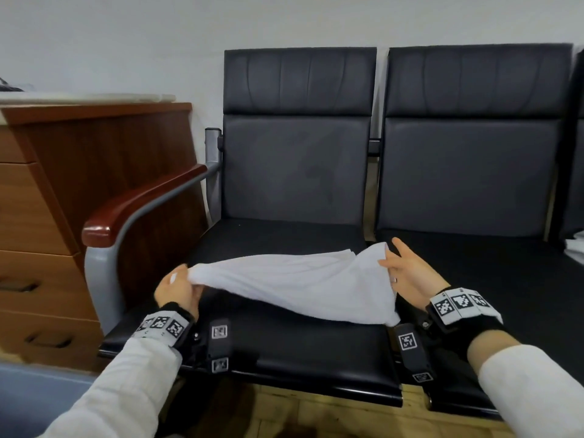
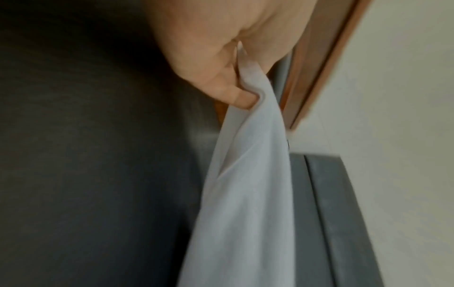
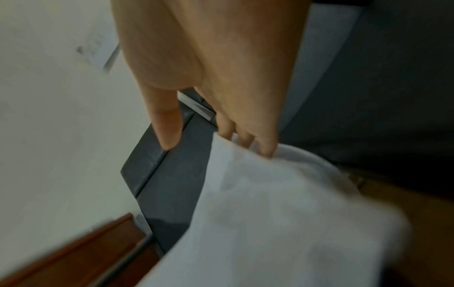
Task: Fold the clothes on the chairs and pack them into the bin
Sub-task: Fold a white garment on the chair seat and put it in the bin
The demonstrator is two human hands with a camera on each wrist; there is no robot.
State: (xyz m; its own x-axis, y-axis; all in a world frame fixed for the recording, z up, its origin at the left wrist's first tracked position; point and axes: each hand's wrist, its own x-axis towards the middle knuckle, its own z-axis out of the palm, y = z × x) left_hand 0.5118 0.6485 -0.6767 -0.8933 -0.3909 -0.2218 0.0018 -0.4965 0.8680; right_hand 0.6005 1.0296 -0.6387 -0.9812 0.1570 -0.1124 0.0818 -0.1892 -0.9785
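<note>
A white garment [image 1: 294, 282] hangs stretched just above the black seat [image 1: 284, 352] of the left chair, its lower edge resting on the cushion. My left hand [image 1: 180, 286] pinches its left end; the left wrist view shows that hand [image 2: 221, 68] with fingers curled round a bunch of the garment [image 2: 245, 194]. My right hand [image 1: 404, 270] is at the raised right end. In the right wrist view the hand [image 3: 221, 77] has straight fingers, their tips tucked into a fold of the garment [image 3: 270, 213], the thumb clear of it. No bin is in view.
A second black chair [image 1: 505, 279] stands to the right, with something white [image 1: 576, 248] at its far edge. A wooden armrest [image 1: 142, 200] and a wooden drawer cabinet [image 1: 63, 200] close off the left side. The wall is behind the backrests.
</note>
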